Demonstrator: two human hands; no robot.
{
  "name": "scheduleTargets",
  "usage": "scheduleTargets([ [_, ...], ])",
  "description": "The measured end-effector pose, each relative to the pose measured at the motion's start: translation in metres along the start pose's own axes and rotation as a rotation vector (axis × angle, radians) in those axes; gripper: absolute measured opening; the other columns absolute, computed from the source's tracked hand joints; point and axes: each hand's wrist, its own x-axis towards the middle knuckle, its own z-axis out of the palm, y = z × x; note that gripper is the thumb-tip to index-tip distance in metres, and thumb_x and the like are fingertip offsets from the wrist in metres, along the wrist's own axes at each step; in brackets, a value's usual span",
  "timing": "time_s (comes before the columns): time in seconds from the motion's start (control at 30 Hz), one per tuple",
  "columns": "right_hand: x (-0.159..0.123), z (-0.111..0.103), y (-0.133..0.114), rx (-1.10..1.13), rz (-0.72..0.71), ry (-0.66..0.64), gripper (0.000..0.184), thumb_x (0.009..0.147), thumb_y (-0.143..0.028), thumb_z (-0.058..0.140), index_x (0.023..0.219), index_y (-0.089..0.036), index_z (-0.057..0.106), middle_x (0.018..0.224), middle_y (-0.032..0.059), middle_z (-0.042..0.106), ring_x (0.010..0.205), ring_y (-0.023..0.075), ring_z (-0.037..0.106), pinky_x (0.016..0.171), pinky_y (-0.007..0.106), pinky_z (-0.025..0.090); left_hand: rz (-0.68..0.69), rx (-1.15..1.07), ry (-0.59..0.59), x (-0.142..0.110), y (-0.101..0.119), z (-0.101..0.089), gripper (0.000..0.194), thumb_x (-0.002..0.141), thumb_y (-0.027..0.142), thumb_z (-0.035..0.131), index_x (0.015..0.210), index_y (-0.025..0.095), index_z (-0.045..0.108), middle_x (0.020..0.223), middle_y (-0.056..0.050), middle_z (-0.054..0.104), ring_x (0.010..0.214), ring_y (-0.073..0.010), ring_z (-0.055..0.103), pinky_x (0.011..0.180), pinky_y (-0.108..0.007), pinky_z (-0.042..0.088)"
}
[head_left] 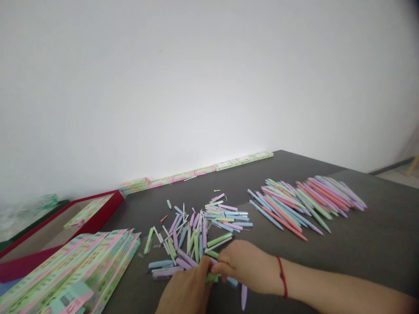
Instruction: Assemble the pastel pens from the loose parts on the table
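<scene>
My left hand (186, 290) and my right hand (247, 266) meet at the near edge of a dark table (376, 244). Both are closed around a small green pen part (212, 277) held between them. A red string circles my right wrist. Just beyond my fingers lies a loose heap of pastel pen parts (199, 229), with barrels, caps and thin white refills mixed together. A lilac pen piece (244, 297) lies under my right hand.
A fanned row of assembled pastel pens (304, 200) lies at the right. Stacks of pink and green packaging cards (75, 272) sit at the near left, beside a red tray (49, 235). More cards (196, 172) line the white wall.
</scene>
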Motion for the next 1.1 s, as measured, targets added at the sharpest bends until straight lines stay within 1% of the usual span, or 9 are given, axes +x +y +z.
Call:
scheduleTargets([
  [0.13,-0.004,-0.007,-0.002,0.048,0.010,0.038,0.023,0.081,-0.036,0.059,0.095,-0.019,0.063,0.073,-0.0003,0.063,0.063,0.0133,0.053,0.049,0.021,0.028,-0.009,0.024,-0.011,0.000,0.002,-0.003,0.012,0.085,0.018,0.047,0.091,0.024,0.054,0.073,-0.005,0.069,0.068,-0.0252,0.066,0.057,-0.027,0.034],
  [0.23,-0.004,-0.011,-0.003,0.088,0.023,-0.069,0.020,0.086,-0.030,0.049,0.085,-0.018,0.065,0.063,-0.0017,0.058,0.057,0.0112,0.051,0.049,0.019,0.029,-0.046,0.159,-0.109,-0.001,0.009,-0.009,0.017,0.086,0.015,0.041,0.097,0.023,0.051,0.081,-0.006,0.070,0.076,-0.0242,0.067,0.062,-0.027,0.040],
  [0.3,-0.002,-0.011,-0.002,0.099,0.041,-0.139,0.033,0.090,-0.029,0.040,0.075,-0.016,0.066,0.056,-0.0017,0.054,0.052,0.0103,0.048,0.049,0.019,0.029,-0.048,0.233,-0.143,-0.002,0.015,-0.013,0.019,0.086,0.014,0.039,0.100,0.022,0.049,0.086,-0.006,0.070,0.079,-0.0230,0.067,0.065,-0.027,0.042],
  [0.47,0.000,-0.010,0.000,0.183,0.024,-0.034,0.026,0.080,-0.038,0.058,0.093,-0.016,0.063,0.067,-0.0016,0.060,0.058,0.0106,0.050,0.049,0.018,0.030,-0.043,0.352,-0.162,-0.001,0.019,-0.015,0.024,0.086,0.011,0.036,0.105,0.021,0.047,0.090,-0.006,0.071,0.082,-0.0203,0.068,0.066,-0.026,0.045],
  [0.63,0.001,-0.006,0.001,0.319,0.076,-0.192,0.041,0.092,-0.028,0.034,0.059,-0.014,0.055,0.047,-0.0032,0.046,0.043,0.0075,0.043,0.047,0.018,0.033,-0.067,0.372,-0.150,-0.001,0.015,-0.011,0.027,0.085,0.011,0.039,0.110,0.019,0.045,0.092,-0.007,0.071,0.082,-0.0229,0.068,0.067,-0.030,0.046],
  [0.77,0.000,-0.004,0.003,0.243,0.044,-0.059,0.023,0.078,-0.037,0.059,0.086,-0.015,0.060,0.062,-0.0035,0.053,0.055,0.0095,0.047,0.046,0.018,0.029,-0.031,0.353,-0.143,0.000,0.015,-0.009,0.026,0.088,0.015,0.036,0.112,0.019,0.044,0.093,-0.007,0.072,0.084,-0.0242,0.068,0.067,-0.033,0.047],
  [0.87,0.000,-0.003,0.003,0.311,0.051,-0.146,0.020,0.084,-0.029,0.050,0.073,-0.015,0.059,0.056,-0.0036,0.051,0.051,0.0086,0.046,0.047,0.018,0.032,-0.051,0.353,-0.162,0.001,0.015,-0.007,0.026,0.087,0.015,0.039,0.112,0.019,0.045,0.093,-0.007,0.072,0.085,-0.0258,0.068,0.066,-0.035,0.048],
  [0.97,0.001,-0.002,0.002,0.298,0.081,-0.193,0.039,0.091,-0.029,0.036,0.063,-0.014,0.058,0.049,-0.0034,0.046,0.045,0.0080,0.042,0.047,0.019,0.031,-0.076,0.354,-0.162,0.001,0.016,-0.007,0.028,0.086,0.016,0.041,0.113,0.019,0.045,0.094,-0.008,0.071,0.086,-0.0268,0.068,0.069,-0.037,0.048],
  [1.1,0.000,-0.003,0.003,0.172,0.046,-0.055,0.027,0.077,-0.040,0.061,0.087,-0.015,0.063,0.067,-0.0023,0.055,0.056,0.0097,0.044,0.048,0.019,0.028,-0.053,0.337,-0.157,0.000,0.016,-0.007,0.028,0.087,0.020,0.039,0.114,0.019,0.044,0.094,-0.008,0.071,0.085,-0.0281,0.067,0.070,-0.040,0.049],
])
